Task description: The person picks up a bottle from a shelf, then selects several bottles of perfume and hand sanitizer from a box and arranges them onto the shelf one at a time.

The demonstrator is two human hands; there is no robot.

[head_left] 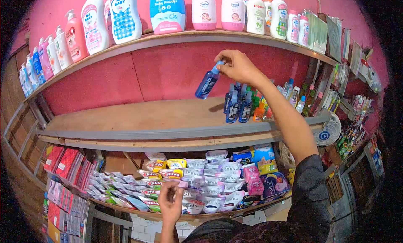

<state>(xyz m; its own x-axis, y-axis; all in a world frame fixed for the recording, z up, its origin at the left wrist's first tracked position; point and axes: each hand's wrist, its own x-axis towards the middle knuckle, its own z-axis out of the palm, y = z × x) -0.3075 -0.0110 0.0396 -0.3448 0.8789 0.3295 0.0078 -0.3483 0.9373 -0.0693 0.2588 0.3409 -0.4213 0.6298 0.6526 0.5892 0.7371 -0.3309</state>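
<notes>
My right hand grips a dark blue bottle by its light blue cap and holds it tilted above the middle wooden shelf. Just right of it and lower, several similar blue bottles stand grouped on that shelf, beside a small orange bottle. My left hand is raised in front of the lower shelf, its fingers curled around a small pinkish item, near the Nuvo packs.
Baby powder and lotion bottles line the top shelf. Pouches fill the lower shelf. More bottles and a fan are at the right. Red boxes are stacked at the left.
</notes>
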